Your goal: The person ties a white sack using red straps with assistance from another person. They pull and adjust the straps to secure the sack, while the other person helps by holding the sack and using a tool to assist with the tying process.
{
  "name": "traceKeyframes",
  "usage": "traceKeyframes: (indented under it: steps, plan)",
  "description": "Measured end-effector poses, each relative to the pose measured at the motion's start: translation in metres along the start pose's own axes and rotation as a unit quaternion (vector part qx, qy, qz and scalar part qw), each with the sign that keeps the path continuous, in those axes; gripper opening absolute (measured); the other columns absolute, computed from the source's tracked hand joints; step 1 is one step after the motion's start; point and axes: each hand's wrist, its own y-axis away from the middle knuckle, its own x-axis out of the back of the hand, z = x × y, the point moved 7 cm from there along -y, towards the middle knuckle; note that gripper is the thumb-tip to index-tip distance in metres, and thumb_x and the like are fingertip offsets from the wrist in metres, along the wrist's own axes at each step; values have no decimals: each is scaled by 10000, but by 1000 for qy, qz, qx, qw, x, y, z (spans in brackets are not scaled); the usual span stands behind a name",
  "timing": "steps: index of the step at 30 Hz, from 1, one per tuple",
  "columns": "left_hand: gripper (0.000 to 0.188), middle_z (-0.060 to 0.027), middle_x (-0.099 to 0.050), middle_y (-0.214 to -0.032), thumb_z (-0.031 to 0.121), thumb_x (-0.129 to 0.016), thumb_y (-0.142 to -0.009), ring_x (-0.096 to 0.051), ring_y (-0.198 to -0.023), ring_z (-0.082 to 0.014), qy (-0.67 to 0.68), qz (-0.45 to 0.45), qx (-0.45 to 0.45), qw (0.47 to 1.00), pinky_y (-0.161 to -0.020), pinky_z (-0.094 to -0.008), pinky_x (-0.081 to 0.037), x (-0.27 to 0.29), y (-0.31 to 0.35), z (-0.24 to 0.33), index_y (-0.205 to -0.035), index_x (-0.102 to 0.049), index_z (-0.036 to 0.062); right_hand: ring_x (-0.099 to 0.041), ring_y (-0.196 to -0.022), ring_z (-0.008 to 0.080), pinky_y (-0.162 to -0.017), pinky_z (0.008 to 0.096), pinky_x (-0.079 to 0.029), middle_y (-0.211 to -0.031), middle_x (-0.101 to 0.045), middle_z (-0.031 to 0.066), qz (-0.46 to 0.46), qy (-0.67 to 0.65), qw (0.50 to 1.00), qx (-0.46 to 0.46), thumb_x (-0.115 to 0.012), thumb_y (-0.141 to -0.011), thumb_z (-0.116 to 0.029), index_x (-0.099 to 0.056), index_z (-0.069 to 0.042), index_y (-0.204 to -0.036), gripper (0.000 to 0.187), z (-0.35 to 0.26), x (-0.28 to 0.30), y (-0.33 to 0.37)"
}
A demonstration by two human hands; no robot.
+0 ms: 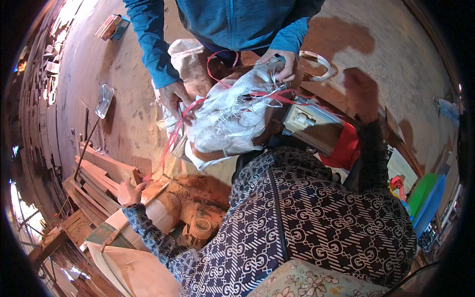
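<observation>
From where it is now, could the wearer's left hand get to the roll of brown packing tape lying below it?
Probably yes. The left hand is open and holds nothing, beside stacked wooden planks. The roll of brown packing tape lies uncovered on the orange-dusted surface, with nothing visibly between them; only the patterned sleeve runs nearby.

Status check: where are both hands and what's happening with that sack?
Left hand open, low by the wood planks, holding nothing. Right hand raised, blurred, empty as far as visible. Woven sack held by co-worker's hands, red twine trailing.

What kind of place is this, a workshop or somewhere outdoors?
Most likely a rough woodworking yard or workshop. Stacked wooden planks lie on a dusty reddish ground, and another person across ties up a white woven sack with red string.
</observation>
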Motion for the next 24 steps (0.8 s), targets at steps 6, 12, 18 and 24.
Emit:
traceKeyframes:
  steps: [6,12,18,24]
  plan:
    - [338,-158,-679,-1153,-42,-643,-824,-678,-990,-253,489,35,-281,825,-845,-337,-537,136,38,207,-1156,-672,16,-643,-1101,295,-949,383,-499,-1190,-660,158,-224,-118,926,281,-649,-866,-56,-656,-21,-1161,297,-118,-122,41]
    - [591,-181,-615,-1174,36,-640,-764,-590,-1030,-363,414,161,-477,758,-903,-411,-483,134,44,360,-1341,-516,4,-616,-1039,408,-860,485,-514,-1195,-613,204,-246,53,935,249,-627,-890,-201,-525,-89,-1307,444,-100,-177,56]
    - [300,-64,-625,-919,229,-694,-783,-556,-887,-249,336,181,-469,797,-791,-391,-426,117,77,364,-1036,-655,72,-625,-914,397,-777,459,-510,-1024,-619,175,-340,-1,910,236,-654,-877,-159,-601,-40,-1052,219,-102,-161,82]
    - [317,-61,-618,-958,217,-692,-772,-529,-968,-278,297,216,-413,833,-825,-427,-428,100,98,354,-1056,-661,79,-623,-889,295,-779,372,-508,-998,-589,108,-179,-92,946,254,-706,-827,-83,-622,-25,-930,145,-95,-142,71]
